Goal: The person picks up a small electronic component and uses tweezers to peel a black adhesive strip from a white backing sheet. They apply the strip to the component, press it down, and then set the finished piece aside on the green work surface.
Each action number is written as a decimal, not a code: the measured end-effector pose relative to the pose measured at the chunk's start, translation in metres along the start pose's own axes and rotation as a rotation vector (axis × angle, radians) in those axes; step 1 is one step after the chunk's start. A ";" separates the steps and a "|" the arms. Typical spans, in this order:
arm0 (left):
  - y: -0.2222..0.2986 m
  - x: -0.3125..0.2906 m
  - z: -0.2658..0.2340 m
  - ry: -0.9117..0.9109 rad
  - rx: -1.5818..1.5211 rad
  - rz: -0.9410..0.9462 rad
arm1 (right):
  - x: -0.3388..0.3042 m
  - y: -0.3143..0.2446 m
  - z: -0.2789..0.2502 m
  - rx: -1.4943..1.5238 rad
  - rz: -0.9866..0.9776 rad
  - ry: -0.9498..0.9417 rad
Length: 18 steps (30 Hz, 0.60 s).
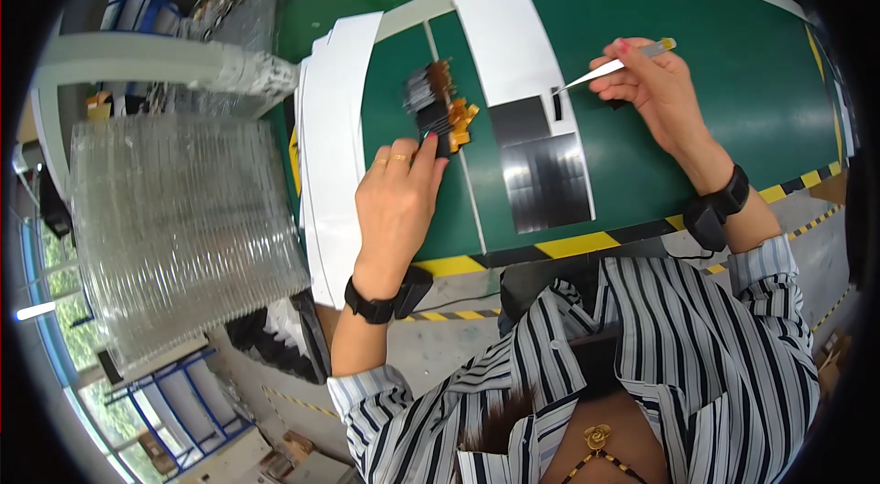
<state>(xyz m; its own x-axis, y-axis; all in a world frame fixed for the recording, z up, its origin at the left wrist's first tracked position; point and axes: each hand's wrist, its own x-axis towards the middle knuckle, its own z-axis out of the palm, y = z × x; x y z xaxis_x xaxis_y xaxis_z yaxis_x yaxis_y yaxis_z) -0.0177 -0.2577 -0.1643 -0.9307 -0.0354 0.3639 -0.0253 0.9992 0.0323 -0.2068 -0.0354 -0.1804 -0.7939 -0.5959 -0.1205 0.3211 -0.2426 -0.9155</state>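
My left hand reaches to a pile of small black flat parts with orange flex tails. Its thumb and fingertips close on the nearest black piece of the pile. In my right hand are slim white tweezers with a yellow end. Their pointed tip meets a small black strip on a long white sheet; whether it grips the strip I cannot tell. Below the strip, a matte black rectangle and a larger glossy black sheet lie on the white sheet.
A stack of long white sheets lies along the left of the green table. Yellow-black tape marks the near edge. Left of the table stands a stack of clear plastic trays. A small black piece lies beneath my right fingers.
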 end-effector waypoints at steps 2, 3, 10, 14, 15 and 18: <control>0.006 0.011 0.016 0.043 -0.049 0.066 | -0.006 -0.003 -0.015 -0.001 -0.019 0.038; 0.005 0.007 0.016 0.064 -0.071 0.084 | -0.008 -0.001 -0.018 0.021 0.001 0.006; 0.001 -0.007 0.000 0.106 -0.027 0.071 | -0.002 0.006 0.000 0.156 0.049 -0.056; 0.003 -0.006 0.002 -0.025 -0.365 -0.177 | -0.006 0.005 -0.007 0.204 0.054 -0.045; 0.001 -0.006 0.005 -0.014 -0.417 -0.234 | -0.006 0.004 -0.008 0.198 0.046 -0.057; -0.006 -0.008 0.012 0.011 -0.523 -0.343 | -0.005 0.003 -0.009 0.183 0.022 -0.078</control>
<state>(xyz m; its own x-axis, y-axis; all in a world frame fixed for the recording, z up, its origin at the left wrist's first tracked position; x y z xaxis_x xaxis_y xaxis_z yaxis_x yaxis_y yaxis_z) -0.0149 -0.2629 -0.1787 -0.8973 -0.3555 0.2615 -0.1378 0.7886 0.5993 -0.2061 -0.0266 -0.1862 -0.7459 -0.6581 -0.1031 0.4317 -0.3597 -0.8272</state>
